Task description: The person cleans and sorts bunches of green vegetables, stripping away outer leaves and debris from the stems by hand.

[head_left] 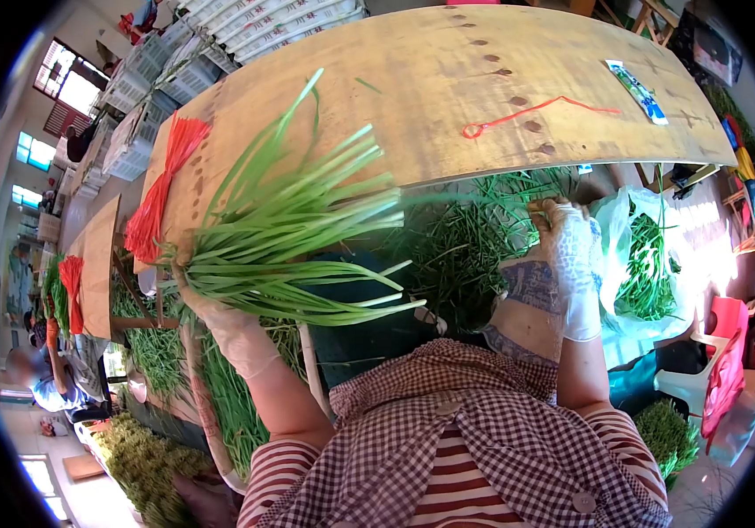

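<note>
My left hand (219,321), in a thin pale glove, is closed around a bunch of garlic chives (298,229). The bunch fans out to the right over the table's near edge, its pale cut ends pointing right. My right hand (569,251), in a white and blue patterned glove, is apart from the bunch with its fingers pinched together. A blurred green chive leaf (474,199) stretches between the bunch and those fingers. Below and between my hands lies a dark heap of loose chive leaves (456,251).
A curved wooden table (412,79) bears a red tie bundle (166,185), a loose red tie (545,107) and a blue-green packet (637,92). A clear plastic bag (615,211) of greens stands right. Loose chives (228,396) lie left. White crates (272,26) are stacked behind. Another person (56,378) sits far left.
</note>
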Motion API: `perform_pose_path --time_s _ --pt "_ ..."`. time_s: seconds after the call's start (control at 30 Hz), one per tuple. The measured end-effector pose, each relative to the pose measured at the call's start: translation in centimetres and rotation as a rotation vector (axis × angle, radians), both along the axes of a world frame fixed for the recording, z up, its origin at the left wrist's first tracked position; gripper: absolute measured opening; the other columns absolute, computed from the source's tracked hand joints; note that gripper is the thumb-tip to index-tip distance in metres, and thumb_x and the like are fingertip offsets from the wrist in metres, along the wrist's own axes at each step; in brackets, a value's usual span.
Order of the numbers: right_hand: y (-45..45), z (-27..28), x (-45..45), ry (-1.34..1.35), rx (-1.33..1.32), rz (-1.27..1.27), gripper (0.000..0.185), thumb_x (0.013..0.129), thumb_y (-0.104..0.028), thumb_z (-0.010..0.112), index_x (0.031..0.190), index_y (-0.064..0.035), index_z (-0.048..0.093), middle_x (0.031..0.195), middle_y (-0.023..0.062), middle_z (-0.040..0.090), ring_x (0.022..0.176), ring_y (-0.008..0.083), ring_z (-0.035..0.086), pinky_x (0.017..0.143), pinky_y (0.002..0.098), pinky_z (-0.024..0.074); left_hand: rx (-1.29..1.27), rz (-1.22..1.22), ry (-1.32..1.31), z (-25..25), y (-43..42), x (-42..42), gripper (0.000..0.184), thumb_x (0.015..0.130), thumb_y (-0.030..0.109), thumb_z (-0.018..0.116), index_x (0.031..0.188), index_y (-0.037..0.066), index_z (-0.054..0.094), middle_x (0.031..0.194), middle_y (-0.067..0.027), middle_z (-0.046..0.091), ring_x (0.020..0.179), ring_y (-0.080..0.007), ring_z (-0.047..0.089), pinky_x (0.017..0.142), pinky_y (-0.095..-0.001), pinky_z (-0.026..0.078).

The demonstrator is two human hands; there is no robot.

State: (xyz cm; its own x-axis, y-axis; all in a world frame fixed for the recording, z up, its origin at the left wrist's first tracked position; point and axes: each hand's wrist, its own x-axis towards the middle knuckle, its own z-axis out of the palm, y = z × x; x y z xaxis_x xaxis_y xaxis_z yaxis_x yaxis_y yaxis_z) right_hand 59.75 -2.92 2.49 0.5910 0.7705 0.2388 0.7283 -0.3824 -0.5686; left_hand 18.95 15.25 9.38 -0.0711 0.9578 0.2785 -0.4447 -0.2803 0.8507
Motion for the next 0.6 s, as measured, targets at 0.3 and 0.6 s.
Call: perform_pose_path --time_s 0.3,0.6 --pt "3.6 5.0 -12.9 1.307 0.15 0.598 0.023 0.081 -0.008 0.072 0.103 -0.0015 0.069 0.095 0.0078 0.071 0.084 0.0126 0.065 0.086 0.0275 0.05 -0.121 -0.599 -0.74 1.2 -0.9 4.9 0.028 0.094 0.035 0.051 0.071 0.017 0.052 0.084 -0.0006 0.059 0.085 -0.0229 0.057 0.086 -0.0417 0.044" --pt "1.1 6.9 -4.7 0.893 0.284 0.209 0.032 0.083 -0.011 0.071 0.115 -0.0107 0.067 0.112 0.0069 0.067 0.099 0.019 0.063 0.098 0.0355 0.0459 -0.212 -0.384 -0.755 1.8 -1.4 3.0 0.031 0.092 0.037 0.052 0.069 0.016 0.05 0.073 0.0012 0.054 0.074 -0.0199 0.055 0.075 -0.0414 0.046"
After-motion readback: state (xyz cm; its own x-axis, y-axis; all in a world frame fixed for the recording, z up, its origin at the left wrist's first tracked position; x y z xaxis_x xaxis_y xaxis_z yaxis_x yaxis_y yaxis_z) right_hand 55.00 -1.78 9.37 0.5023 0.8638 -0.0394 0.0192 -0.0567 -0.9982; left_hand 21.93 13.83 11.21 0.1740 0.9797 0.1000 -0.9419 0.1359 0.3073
